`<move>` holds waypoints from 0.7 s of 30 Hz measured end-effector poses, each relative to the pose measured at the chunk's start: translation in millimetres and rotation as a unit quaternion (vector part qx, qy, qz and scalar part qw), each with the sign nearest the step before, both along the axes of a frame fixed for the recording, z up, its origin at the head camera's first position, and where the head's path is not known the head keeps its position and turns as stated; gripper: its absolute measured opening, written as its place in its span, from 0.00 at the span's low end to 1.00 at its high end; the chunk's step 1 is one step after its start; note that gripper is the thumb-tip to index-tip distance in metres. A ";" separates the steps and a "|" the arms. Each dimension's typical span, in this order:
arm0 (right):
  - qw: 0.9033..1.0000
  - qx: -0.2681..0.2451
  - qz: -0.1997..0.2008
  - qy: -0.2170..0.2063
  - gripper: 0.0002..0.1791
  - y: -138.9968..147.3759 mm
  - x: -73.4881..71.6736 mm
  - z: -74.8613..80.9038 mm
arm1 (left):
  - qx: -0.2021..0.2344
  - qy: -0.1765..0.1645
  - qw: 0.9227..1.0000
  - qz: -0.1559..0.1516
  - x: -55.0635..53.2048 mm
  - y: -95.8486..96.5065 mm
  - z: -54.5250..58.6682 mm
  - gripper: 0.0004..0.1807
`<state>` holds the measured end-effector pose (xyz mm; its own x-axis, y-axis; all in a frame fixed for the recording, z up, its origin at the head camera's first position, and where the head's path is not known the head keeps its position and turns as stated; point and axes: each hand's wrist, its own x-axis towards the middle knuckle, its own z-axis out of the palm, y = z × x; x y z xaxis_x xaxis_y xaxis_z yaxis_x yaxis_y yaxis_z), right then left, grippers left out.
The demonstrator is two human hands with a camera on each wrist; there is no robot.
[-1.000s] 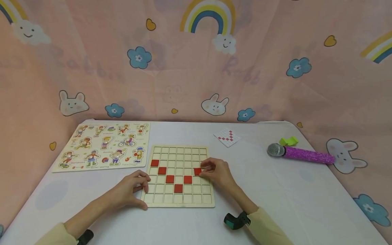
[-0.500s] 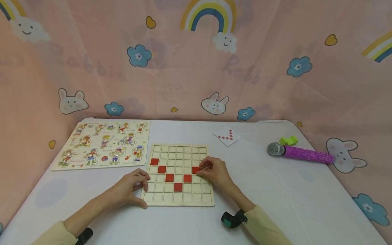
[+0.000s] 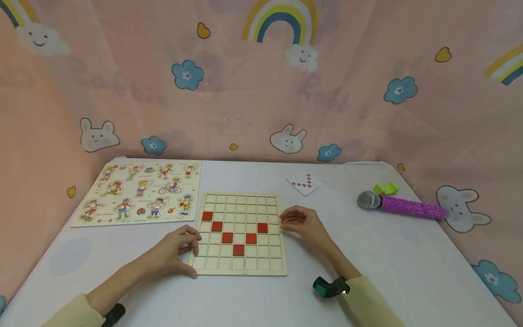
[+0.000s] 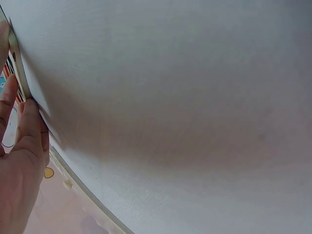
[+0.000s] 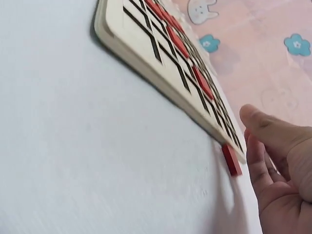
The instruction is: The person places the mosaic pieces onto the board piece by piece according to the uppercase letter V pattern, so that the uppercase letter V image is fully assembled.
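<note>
A pale wooden grid board [image 3: 237, 268] lies on the table in front of me, with several red square tiles [image 3: 239, 250] in its cells forming a V shape. My left hand [image 3: 173, 252] rests against the board's left side, thumb at the near left corner and fingertips at the edge. My right hand [image 3: 302, 225] is beside the board's right edge, fingers loosely bent. The newest-seated red tile [image 3: 262, 228] lies in a right-hand cell, apart from the fingers. In the right wrist view, another red tile [image 5: 231, 160] stands by the board's edge near the fingers; the hand hides it from the head view.
A picture puzzle board [image 3: 139, 195] lies at the back left. A small card with a red V pattern [image 3: 304, 183] lies behind the grid board. At the right are a purple microphone [image 3: 408, 206] and a bright green piece [image 3: 385, 188]. A pink printed cloth [image 3: 233, 100] hangs behind the table.
My right hand has let go of the red tile in the right-hand cell and moved right, off the board. My left hand stays at the board's left edge.
</note>
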<state>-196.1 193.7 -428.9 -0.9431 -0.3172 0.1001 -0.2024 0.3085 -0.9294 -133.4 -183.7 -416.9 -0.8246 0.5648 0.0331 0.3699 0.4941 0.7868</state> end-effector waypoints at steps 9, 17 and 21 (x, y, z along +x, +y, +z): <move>0.994 0.104 0.016 0.002 0.19 37.7 -21.3 -3.3 | -0.001 -0.003 1.000 0.003 0.8 0.2 -0.1 0.22; 0.990 0.138 0.035 0.021 0.15 32.2 -27.8 -3.6 | -0.008 -0.003 1.000 0.006 -0.1 -0.1 -1.0 0.22; 0.990 0.136 0.011 0.027 0.14 33.0 -25.0 -3.6 | -0.006 -0.004 1.000 0.005 0.2 -0.2 -1.4 0.22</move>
<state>-221.1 226.6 -432.5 -0.9314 -0.3594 0.0579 -0.2586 0.5413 -0.8000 -133.2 -183.9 -418.3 -0.8307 0.5564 0.0195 0.3578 0.5066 0.7844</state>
